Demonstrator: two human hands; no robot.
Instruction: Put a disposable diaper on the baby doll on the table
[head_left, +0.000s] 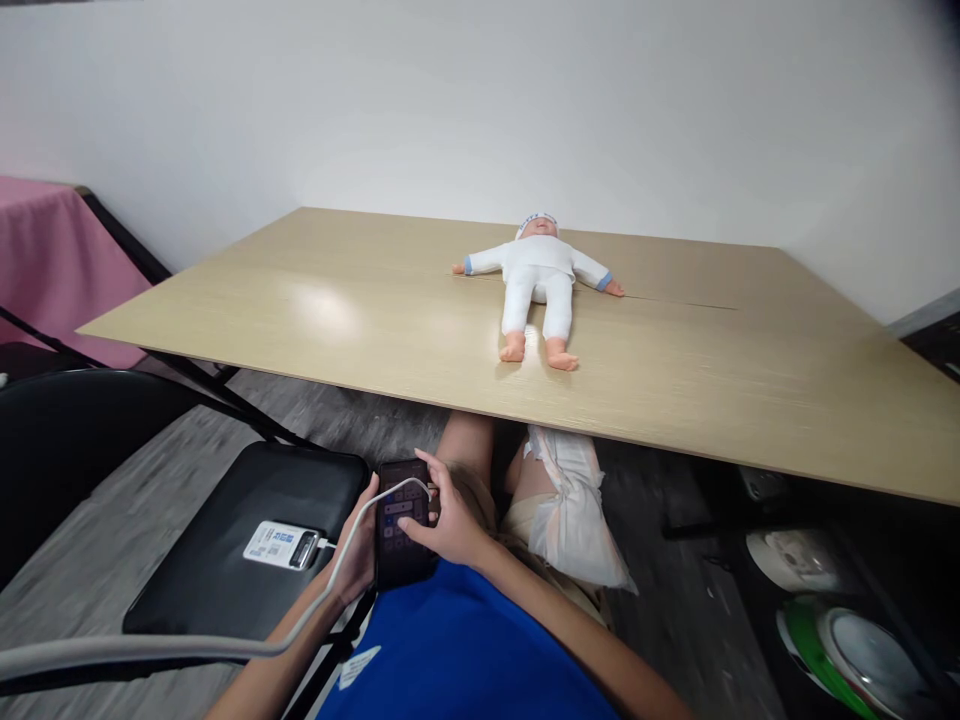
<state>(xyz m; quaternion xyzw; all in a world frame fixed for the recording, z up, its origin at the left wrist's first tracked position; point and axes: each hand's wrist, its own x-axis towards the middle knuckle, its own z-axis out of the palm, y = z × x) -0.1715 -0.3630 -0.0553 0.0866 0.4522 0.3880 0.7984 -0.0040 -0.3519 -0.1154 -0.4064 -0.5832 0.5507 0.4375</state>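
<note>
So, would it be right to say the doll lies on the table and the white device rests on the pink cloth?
Not quite: the head view shows the white device on the black seat; the doll does lie on the table.

- The wall (420,110) is plain greyish white.
- The tabletop (375,350) is pale yellowish tan, faintly streaked.
- The doll's clothing (538,262) is white with light blue cuffs; its headwear (526,222) is white with blue print.
- The cloth (52,240) is solid pink.
- The seat (202,550) is plain black.
- The small device (274,544) is white with blue print and a dark panel.
- The phone (397,560) is dark, its screen patched blue and grey.
- The cable (225,648) is greyish white.
- The shirt (465,650) is bright blue with a white patch.
- The floor (300,400) is mottled grey.
</note>
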